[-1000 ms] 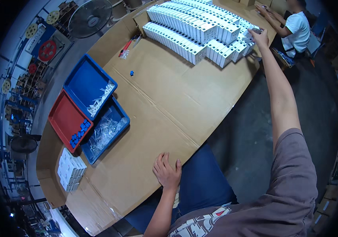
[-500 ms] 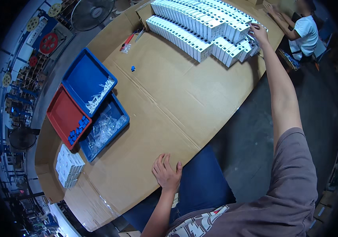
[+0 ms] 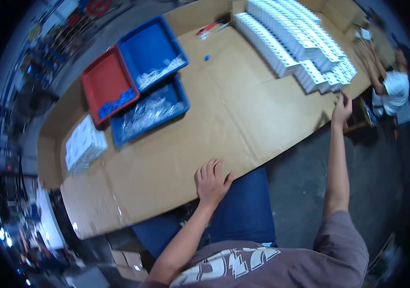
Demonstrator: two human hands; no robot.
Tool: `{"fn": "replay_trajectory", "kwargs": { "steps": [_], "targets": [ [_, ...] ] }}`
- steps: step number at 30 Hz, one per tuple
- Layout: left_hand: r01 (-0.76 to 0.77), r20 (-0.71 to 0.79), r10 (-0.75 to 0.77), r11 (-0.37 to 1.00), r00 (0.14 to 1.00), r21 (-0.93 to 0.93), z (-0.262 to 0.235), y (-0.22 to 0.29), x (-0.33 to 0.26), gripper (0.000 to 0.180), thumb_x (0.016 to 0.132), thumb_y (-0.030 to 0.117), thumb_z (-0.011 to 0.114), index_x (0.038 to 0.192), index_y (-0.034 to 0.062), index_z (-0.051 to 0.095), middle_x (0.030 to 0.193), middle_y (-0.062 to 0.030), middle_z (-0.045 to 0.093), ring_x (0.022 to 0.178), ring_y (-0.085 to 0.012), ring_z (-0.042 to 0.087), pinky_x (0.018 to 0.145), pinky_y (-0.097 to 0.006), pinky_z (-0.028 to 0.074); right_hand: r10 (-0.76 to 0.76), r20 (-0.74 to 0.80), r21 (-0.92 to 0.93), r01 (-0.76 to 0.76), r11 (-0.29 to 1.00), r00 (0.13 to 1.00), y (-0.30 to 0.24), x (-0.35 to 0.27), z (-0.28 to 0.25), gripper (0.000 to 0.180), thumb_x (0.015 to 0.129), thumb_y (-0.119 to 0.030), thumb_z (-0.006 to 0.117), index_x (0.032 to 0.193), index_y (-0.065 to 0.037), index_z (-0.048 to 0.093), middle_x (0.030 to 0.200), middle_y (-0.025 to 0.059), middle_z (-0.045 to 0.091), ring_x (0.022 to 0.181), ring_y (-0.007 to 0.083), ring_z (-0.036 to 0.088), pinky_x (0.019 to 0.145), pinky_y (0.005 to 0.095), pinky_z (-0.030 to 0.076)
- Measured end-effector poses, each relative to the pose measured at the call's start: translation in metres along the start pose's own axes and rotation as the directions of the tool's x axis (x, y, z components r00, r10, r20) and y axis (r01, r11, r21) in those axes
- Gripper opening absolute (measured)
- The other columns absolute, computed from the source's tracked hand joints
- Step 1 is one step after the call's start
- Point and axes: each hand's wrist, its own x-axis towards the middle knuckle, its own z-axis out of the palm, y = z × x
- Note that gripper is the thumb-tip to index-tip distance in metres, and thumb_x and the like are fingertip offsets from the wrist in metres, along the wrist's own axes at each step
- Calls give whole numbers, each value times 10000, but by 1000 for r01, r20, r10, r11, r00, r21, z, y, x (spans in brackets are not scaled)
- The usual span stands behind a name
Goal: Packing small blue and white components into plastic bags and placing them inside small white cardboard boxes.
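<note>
My left hand [image 3: 213, 183] lies flat near the table's front edge, fingers stretched out, holding nothing. At the right, my right hand [image 3: 342, 109] is at the table edge, just on the near side of the stacked white boxes [image 3: 286, 43]. Its fingers are bunched and blurred, and I see nothing certain between them. The small boxes stand in long, tight rows, piled in stepped layers at the far right. A gap shows between my fingertips and the nearest boxes.
Left of centre are an upper blue tray [image 3: 147, 45] with white parts, a red tray [image 3: 101, 77] with small blue parts and a lower blue tray [image 3: 118, 137] with clear plastic bags. White boxes [image 3: 86, 144] are stacked nearer. A co-worker [image 3: 393, 89] sits beyond the right end.
My right hand has drawn back from the box stack toward me. My left hand stays on the table. The whole view has shifted, moving the trays and stacks within it.
</note>
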Motion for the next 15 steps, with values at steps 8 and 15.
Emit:
{"fn": "replay_trajectory", "kwargs": {
  "steps": [8,15],
  "targets": [
    [131,-15,-156,873,988,-470,-24,-21,-8,382,939,300,691,1236,71,621,1258,-113,601,1233,-308,559,1056,-437,422,109,498,114,-190,975,860,-144,-273,-18,206,1049,-5,522,1198,20,662,1037,55,675,880,94,642,754,233,525],
    [197,-141,-294,860,945,-470,-80,-135,-59,311,931,196,698,1199,50,638,1223,-133,621,1197,-336,583,1015,-436,472,-13,826,192,-258,947,564,-228,-360,-1,225,1031,2,548,1238,45,624,974,108,718,766,93,640,701,239,542]
  ]
}}
